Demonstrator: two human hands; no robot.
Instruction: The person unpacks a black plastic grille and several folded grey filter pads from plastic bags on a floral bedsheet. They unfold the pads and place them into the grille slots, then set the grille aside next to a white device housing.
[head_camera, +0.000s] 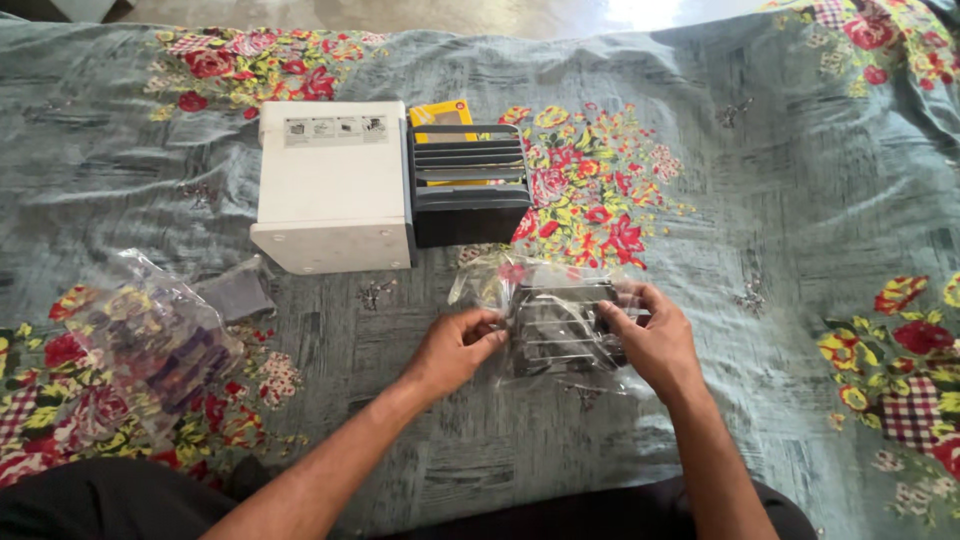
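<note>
Evidently the unwrapping step was under way: the left hand (452, 352) and right hand (652, 340) pinched a clear crinkled plastic bag holding a dark slatted part (560, 325), lying at six o'clock from the white boxy plastic unit (332, 185). Freeing the part probably called for finding the bag's mouth.

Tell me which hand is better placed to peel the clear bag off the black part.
Probably the left hand: its fingertips pinch the loose edge of the clear bag on the left side. The right hand grips the black part through the plastic, so it seems better suited to steadying it.
</note>
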